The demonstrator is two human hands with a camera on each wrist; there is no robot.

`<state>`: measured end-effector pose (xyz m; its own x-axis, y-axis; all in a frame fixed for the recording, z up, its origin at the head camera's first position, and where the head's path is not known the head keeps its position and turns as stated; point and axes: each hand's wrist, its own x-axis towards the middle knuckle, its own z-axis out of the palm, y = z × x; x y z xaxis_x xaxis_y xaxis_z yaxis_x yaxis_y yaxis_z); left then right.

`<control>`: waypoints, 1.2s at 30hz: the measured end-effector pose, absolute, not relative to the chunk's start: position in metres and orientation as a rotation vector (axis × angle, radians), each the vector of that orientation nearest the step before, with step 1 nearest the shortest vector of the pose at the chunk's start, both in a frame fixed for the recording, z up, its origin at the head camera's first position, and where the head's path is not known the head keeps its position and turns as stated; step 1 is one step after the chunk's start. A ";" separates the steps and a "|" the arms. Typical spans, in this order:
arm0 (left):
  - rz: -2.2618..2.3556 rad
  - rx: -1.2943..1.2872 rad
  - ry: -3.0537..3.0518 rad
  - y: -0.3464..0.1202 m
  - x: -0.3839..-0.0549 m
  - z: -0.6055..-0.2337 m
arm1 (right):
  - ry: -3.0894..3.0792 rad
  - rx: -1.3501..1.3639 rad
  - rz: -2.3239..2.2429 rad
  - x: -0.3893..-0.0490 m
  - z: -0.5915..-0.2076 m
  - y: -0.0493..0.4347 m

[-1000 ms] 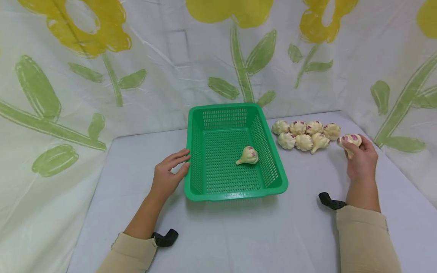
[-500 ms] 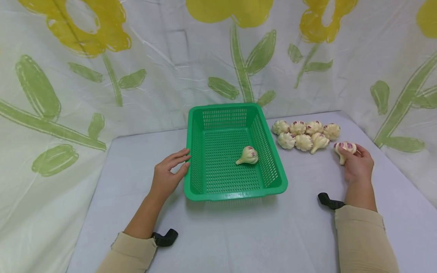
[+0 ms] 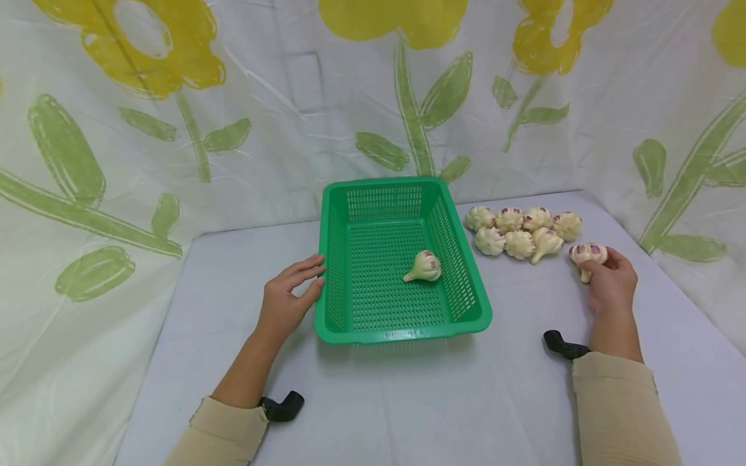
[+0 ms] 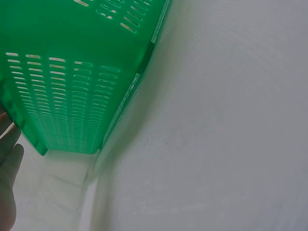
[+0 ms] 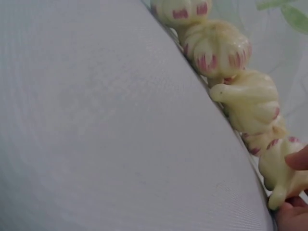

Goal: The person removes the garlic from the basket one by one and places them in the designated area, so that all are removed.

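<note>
My left hand (image 3: 288,296) rests its extended fingertips on the left rim of a green plastic basket (image 3: 402,335). One garlic bulb (image 3: 428,265), stem pointing left, lies inside toward the right. In the left wrist view, the fingers (image 4: 10,147) touch the basket's slotted side wall (image 4: 57,96). Right of the basket, my right hand (image 3: 614,285) holds a purple-streaked garlic bulb (image 3: 588,253) between thumb and fingers, stem down. The right wrist view shows this bulb (image 5: 273,166) low against the white table, thumb on its side, part of it hidden by the fingers.
Several more garlic bulbs (image 3: 520,244) sit in two rows between the basket and my right hand, near the table's back edge. A white cloth with painted yellow flowers (image 3: 361,116) hangs behind the table (image 3: 396,408). Black wrist cameras (image 3: 565,345) sit at both cuffs.
My right hand has moved slightly left and toward me, lowering the garlic bulb beside the front row. My left hand and the basket stay in place.
</note>
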<state>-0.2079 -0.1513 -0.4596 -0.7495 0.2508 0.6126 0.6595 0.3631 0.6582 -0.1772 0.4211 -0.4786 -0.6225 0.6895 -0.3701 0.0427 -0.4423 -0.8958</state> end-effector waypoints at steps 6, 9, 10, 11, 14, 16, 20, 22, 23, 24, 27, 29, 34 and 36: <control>-1.345 -0.796 -2.221 -0.150 -0.207 -0.458 | -1.465 -1.123 2.055 -0.175 -0.479 0.422; -1.339 -0.797 -2.218 -0.150 -0.207 -0.458 | -1.525 -1.143 1.999 -0.175 -0.481 0.423; -1.336 -0.797 -2.218 -0.150 -0.207 -0.458 | -1.538 -1.144 1.984 -0.174 -0.481 0.424; -1.337 -0.798 -2.217 -0.150 -0.207 -0.458 | -1.549 -1.150 1.974 -0.174 -0.482 0.424; -1.331 -0.801 -2.217 -0.150 -0.207 -0.458 | -1.569 -1.163 1.960 -0.175 -0.483 0.424; -1.334 -0.802 -2.216 -0.150 -0.207 -0.458 | -1.576 -1.177 1.961 -0.176 -0.483 0.424; -1.334 -0.803 -2.215 -0.151 -0.208 -0.459 | -1.565 -1.185 1.974 -0.176 -0.482 0.423; -1.333 -0.805 -2.214 -0.151 -0.208 -0.460 | -1.548 -1.177 1.986 -0.176 -0.482 0.422; -1.332 -0.805 -2.213 -0.151 -0.208 -0.460 | -1.545 -1.171 1.986 -0.176 -0.482 0.422; -1.331 -0.806 -2.213 -0.151 -0.208 -0.460 | -1.539 -1.166 1.990 -0.176 -0.482 0.422; -1.331 -0.804 -2.212 -0.152 -0.208 -0.460 | -1.549 -1.151 1.978 -0.176 -0.483 0.422; -1.328 -0.803 -2.212 -0.152 -0.207 -0.459 | -1.568 -1.145 1.964 -0.175 -0.485 0.422; -1.326 -0.807 -2.206 -0.151 -0.207 -0.458 | -1.610 -1.144 1.927 -0.176 -0.486 0.422; -1.329 -0.808 -2.206 -0.150 -0.206 -0.457 | -1.626 -1.147 1.919 -0.175 -0.486 0.422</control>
